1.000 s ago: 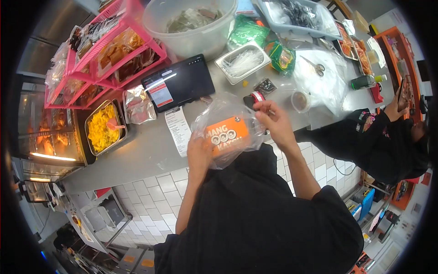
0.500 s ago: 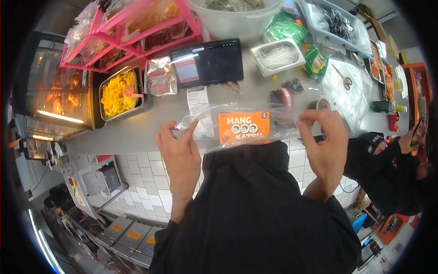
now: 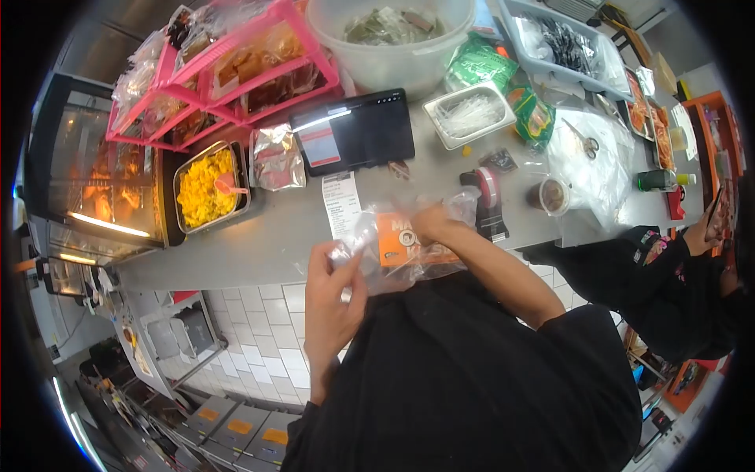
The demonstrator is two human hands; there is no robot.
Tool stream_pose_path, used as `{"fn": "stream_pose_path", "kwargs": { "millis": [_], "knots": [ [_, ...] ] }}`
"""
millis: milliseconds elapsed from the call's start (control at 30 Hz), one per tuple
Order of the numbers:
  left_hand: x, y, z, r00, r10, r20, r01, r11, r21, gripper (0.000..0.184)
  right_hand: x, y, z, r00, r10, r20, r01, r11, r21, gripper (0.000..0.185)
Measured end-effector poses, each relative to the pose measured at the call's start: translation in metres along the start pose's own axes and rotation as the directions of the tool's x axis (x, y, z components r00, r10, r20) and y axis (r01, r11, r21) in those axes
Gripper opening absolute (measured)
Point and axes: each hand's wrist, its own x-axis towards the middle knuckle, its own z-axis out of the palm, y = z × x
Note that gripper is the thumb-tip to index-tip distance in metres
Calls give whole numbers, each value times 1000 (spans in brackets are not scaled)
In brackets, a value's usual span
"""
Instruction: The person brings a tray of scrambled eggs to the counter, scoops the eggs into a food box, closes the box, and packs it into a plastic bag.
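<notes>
An orange box [image 3: 391, 245] with white lettering sits inside a clear plastic bag [image 3: 393, 277] at the counter's front edge, against my dark clothing. My left hand [image 3: 334, 297] pinches the bag's left end between thumb and fingers. Across the front of the box reaches my right hand [image 3: 434, 225], its fingers curled on the bag's plastic and covering part of the print; the fingertips are partly hidden. Behind the bag lies a printed receipt [image 3: 338, 206]. To the right are a tape dispenser [image 3: 489, 189] and a lidded cup of dark liquid [image 3: 548, 197].
A tablet [image 3: 358, 134] stands behind the receipt, beside a foil pack [image 3: 278, 161] and a tray of yellow food [image 3: 206, 189]. Pink racks [image 3: 236, 102], a big tub [image 3: 393, 55] and a steel container [image 3: 469, 116] line the back. Another person's sleeve [image 3: 621, 259] is at right.
My right hand has moved left from the bag's right end to over the orange box. My left hand has shifted slightly right and down, still holding the bag, which is now bunched closer around the box.
</notes>
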Motion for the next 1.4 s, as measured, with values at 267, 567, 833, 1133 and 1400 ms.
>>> {"fn": "stream_pose_path", "kwargs": {
  "millis": [267,567,833,1133,1400],
  "knots": [
    [-8,-15,-32,991,-113,-75,108,992,-66,38,-68,16,-37,999,17,-49,-16,1000,27,55],
    [3,-26,-14,958,-133,-255,100,985,-137,19,-172,43,-191,912,165,-375,47,868,495,35],
    [0,-42,-5,911,-306,-277,152,873,-464,44,-112,252,-152,478,598,-643,-301,799,520,31],
    [0,-54,-10,953,-300,-31,123,481,-868,49,-82,332,-143,391,749,-535,-161,628,761,30],
    [19,-35,-9,961,-258,104,210,427,-879,76,127,434,-164,292,560,-775,31,804,593,37]
  ]
}}
